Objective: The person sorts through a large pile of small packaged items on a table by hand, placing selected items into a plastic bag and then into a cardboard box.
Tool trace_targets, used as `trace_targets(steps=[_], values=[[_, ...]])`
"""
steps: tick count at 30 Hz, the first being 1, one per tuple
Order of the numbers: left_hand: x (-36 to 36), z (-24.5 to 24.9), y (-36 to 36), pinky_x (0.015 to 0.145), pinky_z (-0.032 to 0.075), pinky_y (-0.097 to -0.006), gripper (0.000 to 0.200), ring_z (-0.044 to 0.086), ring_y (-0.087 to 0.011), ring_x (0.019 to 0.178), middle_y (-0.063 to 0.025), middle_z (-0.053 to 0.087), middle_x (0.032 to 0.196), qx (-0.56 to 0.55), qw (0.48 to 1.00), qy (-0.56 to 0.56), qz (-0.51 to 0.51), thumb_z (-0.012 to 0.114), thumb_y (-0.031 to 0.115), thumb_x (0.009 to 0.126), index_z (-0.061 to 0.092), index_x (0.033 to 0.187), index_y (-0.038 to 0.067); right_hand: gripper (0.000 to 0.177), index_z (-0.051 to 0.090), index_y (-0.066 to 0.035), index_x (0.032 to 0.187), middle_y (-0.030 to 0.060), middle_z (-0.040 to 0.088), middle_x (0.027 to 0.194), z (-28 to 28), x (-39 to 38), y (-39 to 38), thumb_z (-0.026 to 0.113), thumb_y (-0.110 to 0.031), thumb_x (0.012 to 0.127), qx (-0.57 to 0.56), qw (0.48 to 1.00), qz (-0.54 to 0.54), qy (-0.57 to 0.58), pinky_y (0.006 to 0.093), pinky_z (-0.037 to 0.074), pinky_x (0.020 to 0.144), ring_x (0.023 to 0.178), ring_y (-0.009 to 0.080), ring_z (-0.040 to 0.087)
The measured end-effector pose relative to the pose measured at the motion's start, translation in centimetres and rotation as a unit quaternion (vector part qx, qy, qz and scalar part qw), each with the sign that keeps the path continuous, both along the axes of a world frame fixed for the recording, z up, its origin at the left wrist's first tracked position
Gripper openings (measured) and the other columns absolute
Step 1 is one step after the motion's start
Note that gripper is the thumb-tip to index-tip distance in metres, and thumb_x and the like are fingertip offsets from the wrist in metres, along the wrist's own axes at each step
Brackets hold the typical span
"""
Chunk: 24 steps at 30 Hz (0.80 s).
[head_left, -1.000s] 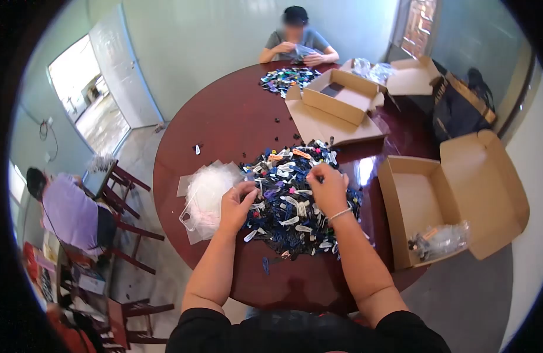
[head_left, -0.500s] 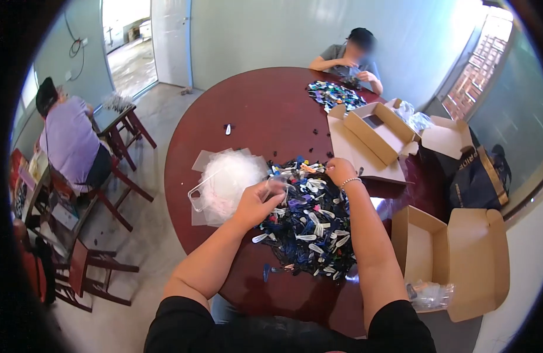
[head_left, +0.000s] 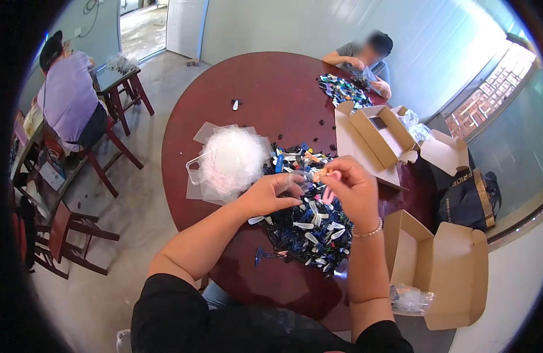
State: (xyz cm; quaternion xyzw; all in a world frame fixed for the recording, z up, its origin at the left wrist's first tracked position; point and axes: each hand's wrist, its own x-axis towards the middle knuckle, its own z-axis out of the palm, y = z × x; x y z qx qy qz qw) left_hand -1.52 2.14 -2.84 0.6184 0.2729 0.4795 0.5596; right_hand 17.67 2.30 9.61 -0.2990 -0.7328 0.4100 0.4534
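Note:
My left hand [head_left: 265,195] is closed on a small clear plastic bag [head_left: 300,178], held over a pile of hair clips [head_left: 310,226] in black, blue, white and other colours. Pinched in the fingers of my right hand [head_left: 357,188] are hair clips, with a pink one [head_left: 328,195] hanging down and something orange at the fingertips. The fingertips of both hands come close together at the bag's edge. Left of the pile lies a fanned stack of clear plastic bags [head_left: 235,156], with a white loop-shaped piece [head_left: 192,169] on its left side.
The round dark-red table [head_left: 212,106] carries a lone white clip [head_left: 235,105]. Open cardboard boxes [head_left: 382,136] lie at the right, another box [head_left: 457,273] nearer me. A co-worker [head_left: 368,62] sits across by more clips [head_left: 342,91]; another person [head_left: 71,100] sits at left.
My right hand has risen from the far right of the pile toward my left hand, bringing pink and orange clips. The left hand still has the bag. The camera view has shifted slightly.

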Motion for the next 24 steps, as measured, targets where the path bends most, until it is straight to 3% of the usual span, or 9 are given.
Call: trace_targets(steps=[3,7,9,11,13,15,16,20,24], values=[[-0.1,0.2,0.0,0.095,0.045,-0.0299,0.051,0.059,-0.0119,0.101,-0.0063,0.067,0.102,0.025,0.999,0.021,0.002,0.072,0.002,0.082,0.053,0.130,0.002,0.016,0.065,0.000,0.099,0.0010,0.061,0.090,-1.8,-1.0,0.2,0.070,0.002,0.083,0.046,0.992,-0.021,-0.118,0.0175,0.045,0.061,0.072,0.0033,0.055],[-0.1,0.9,-0.3,0.091,0.049,-0.0302,0.050,0.062,-0.0133,0.099,-0.0056,0.066,0.105,-0.055,0.998,-0.020,-0.027,0.071,-0.001,0.082,0.054,0.130,0.001,0.023,0.066,-0.001,0.107,-0.0019,0.058,0.088,-3.1,-1.4,0.1,0.070,0.000,0.084,0.001,0.998,-0.062,-0.022,0.0165,0.043,0.063,0.074,0.0020,0.052],[-0.1,1.3,-0.4,0.089,0.049,-0.0272,0.054,0.061,-0.0105,0.098,-0.0050,0.065,0.106,-0.077,0.996,-0.015,-0.035,0.071,-0.001,0.082,0.052,0.133,0.001,0.025,0.065,-0.002,0.108,-0.0028,0.057,0.089,-3.1,-0.7,0.8,0.070,0.003,0.084,0.041,0.996,-0.069,-0.046,0.0154,0.042,0.065,0.076,0.0016,0.051],[0.1,1.6,-0.7,0.087,0.048,-0.0246,0.044,0.061,-0.0099,0.098,-0.0032,0.064,0.101,-0.166,0.983,-0.048,-0.063,0.072,0.003,0.083,0.057,0.125,0.002,0.025,0.065,-0.002,0.107,-0.0029,0.056,0.091,-2.3,-0.8,0.5,0.069,0.005,0.083,0.076,0.991,-0.109,0.032,0.0153,0.041,0.068,0.078,0.0023,0.050],[0.7,0.8,-0.7,0.084,0.049,-0.0242,0.043,0.061,-0.0093,0.097,-0.0028,0.065,0.101,-0.145,0.983,-0.069,-0.086,0.073,0.004,0.084,0.058,0.124,0.002,0.024,0.066,-0.001,0.103,-0.0013,0.057,0.091,-2.3,-1.8,0.4,0.070,0.008,0.081,0.108,0.985,-0.119,0.057,0.0181,0.043,0.070,0.078,0.0052,0.052],[1.0,0.1,-0.7,0.082,0.049,-0.0238,0.041,0.061,-0.0087,0.096,-0.0024,0.065,0.101,-0.126,0.982,-0.089,-0.109,0.073,0.005,0.084,0.059,0.123,0.002,0.026,0.066,0.000,0.102,0.0022,0.059,0.089,-2.4,-2.7,0.4,0.072,0.006,0.077,0.234,0.963,-0.131,-0.033,0.0223,0.045,0.072,0.077,0.0093,0.054],[1.1,-0.2,-0.7,0.079,0.050,-0.0240,0.041,0.061,-0.0082,0.093,-0.0019,0.065,0.100,-0.106,0.984,-0.091,-0.107,0.074,0.006,0.083,0.060,0.122,0.003,0.029,0.066,0.000,0.102,0.0068,0.062,0.090,-2.1,-3.2,0.1,0.074,0.003,0.075,0.211,0.966,-0.120,-0.092,0.0265,0.047,0.074,0.078,0.0135,0.056],[0.6,0.6,-0.7,0.073,0.052,-0.0238,0.040,0.062,-0.0085,0.090,-0.0025,0.068,0.100,-0.137,0.985,-0.059,-0.091,0.073,0.005,0.083,0.061,0.122,0.006,0.020,0.069,-0.001,0.097,0.0129,0.066,0.097,-3.2,-2.9,-0.6,0.073,-0.004,0.078,0.246,0.945,-0.190,-0.103,0.0333,0.050,0.082,0.091,0.0253,0.064],[0.2,1.0,-0.6,0.076,0.053,-0.0256,0.041,0.064,-0.0140,0.099,-0.0068,0.068,0.107,-0.158,0.982,-0.076,-0.076,0.070,0.014,0.087,0.058,0.124,0.004,0.011,0.065,0.002,0.102,0.0009,0.062,0.097,-4.4,0.6,-1.9,0.060,0.001,0.093,0.136,0.966,-0.220,-0.010,0.0196,0.044,0.080,0.090,0.0060,0.055]])
